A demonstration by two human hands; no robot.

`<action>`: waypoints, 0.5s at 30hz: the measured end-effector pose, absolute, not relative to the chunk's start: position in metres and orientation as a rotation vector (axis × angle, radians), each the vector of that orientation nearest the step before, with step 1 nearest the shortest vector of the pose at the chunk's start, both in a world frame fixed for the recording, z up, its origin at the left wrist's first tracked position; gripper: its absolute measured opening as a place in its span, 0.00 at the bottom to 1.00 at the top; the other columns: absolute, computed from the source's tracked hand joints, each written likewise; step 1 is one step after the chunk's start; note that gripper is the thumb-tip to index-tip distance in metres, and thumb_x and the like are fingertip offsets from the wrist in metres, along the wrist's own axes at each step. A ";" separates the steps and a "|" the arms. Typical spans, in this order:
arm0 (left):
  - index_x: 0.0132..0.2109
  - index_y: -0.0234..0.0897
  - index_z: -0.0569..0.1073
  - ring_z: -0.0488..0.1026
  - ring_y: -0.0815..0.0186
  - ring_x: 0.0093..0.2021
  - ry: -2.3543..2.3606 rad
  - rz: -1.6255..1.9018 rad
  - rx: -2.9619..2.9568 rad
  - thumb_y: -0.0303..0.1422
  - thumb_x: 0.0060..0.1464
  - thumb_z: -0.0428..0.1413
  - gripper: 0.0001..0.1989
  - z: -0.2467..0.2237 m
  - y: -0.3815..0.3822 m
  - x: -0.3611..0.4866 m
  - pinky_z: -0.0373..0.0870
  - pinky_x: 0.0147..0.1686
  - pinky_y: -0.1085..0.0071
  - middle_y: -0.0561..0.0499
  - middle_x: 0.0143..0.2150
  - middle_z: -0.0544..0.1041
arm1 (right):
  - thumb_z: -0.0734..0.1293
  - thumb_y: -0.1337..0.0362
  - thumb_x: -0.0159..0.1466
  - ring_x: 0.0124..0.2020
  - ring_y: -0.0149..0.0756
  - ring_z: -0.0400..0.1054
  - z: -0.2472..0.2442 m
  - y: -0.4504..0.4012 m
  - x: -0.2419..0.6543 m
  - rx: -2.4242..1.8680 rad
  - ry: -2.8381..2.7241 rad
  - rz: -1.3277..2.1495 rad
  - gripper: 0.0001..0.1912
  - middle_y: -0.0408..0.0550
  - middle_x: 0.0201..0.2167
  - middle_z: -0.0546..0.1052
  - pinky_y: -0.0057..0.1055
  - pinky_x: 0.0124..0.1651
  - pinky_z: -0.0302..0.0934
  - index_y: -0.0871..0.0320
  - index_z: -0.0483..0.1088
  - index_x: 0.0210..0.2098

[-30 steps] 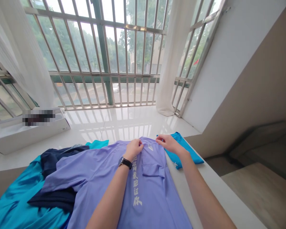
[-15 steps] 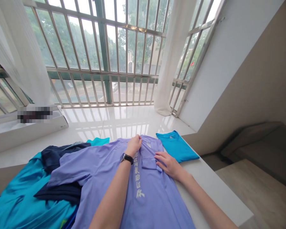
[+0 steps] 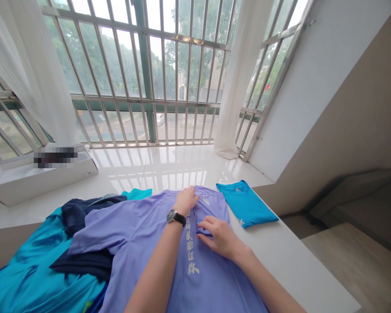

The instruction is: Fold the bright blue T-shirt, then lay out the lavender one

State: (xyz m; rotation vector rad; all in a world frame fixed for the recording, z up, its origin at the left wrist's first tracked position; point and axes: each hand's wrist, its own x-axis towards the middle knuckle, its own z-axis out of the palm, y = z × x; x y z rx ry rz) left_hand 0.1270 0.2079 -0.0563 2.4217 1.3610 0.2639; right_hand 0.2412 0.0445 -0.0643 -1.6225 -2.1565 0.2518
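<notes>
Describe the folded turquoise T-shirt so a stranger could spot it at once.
On the white ledge under the barred window, a lavender shirt lies spread with the person's right hand on it. Just right of that shirt sits a folded turquoise T-shirt, collar toward the window. Unlike the loose turquoise cloth heaped at far left, it is a neat flat rectangle lying alone.

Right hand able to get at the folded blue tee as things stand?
Probably yes. The right hand rests on the lavender shirt, and the folded blue tee lies just past that shirt's edge on the white ledge. Nothing stands between them.
</notes>
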 end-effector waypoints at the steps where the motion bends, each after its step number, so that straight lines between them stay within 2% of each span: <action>1: 0.53 0.36 0.72 0.76 0.55 0.49 1.383 0.283 2.416 0.38 0.61 0.52 0.16 -0.060 0.207 0.128 0.69 0.45 0.64 0.40 0.47 0.78 | 0.68 0.61 0.64 0.38 0.36 0.71 -0.067 0.043 0.236 -1.655 -2.159 0.243 0.08 0.45 0.36 0.75 0.30 0.41 0.63 0.54 0.73 0.43; 4: 0.54 0.37 0.72 0.76 0.54 0.48 1.427 0.330 2.401 0.41 0.64 0.49 0.18 -0.071 0.206 0.131 0.70 0.45 0.63 0.40 0.50 0.75 | 0.67 0.59 0.64 0.35 0.35 0.70 -0.074 0.043 0.230 -1.735 -2.125 0.234 0.11 0.44 0.35 0.75 0.29 0.38 0.61 0.53 0.72 0.46; 9: 0.48 0.40 0.76 0.77 0.56 0.45 1.415 0.372 2.395 0.40 0.63 0.50 0.15 -0.076 0.210 0.132 0.70 0.43 0.65 0.42 0.49 0.74 | 0.60 0.61 0.70 0.35 0.34 0.69 -0.074 0.045 0.230 -1.686 -2.287 0.152 0.12 0.45 0.36 0.75 0.28 0.36 0.57 0.51 0.70 0.51; 15: 0.46 0.41 0.77 0.76 0.57 0.46 1.363 0.396 2.392 0.39 0.61 0.52 0.12 -0.077 0.211 0.132 0.70 0.43 0.67 0.43 0.48 0.76 | 0.58 0.65 0.69 0.34 0.34 0.67 -0.069 0.046 0.227 -1.709 -2.401 0.035 0.10 0.46 0.35 0.74 0.30 0.33 0.53 0.55 0.71 0.41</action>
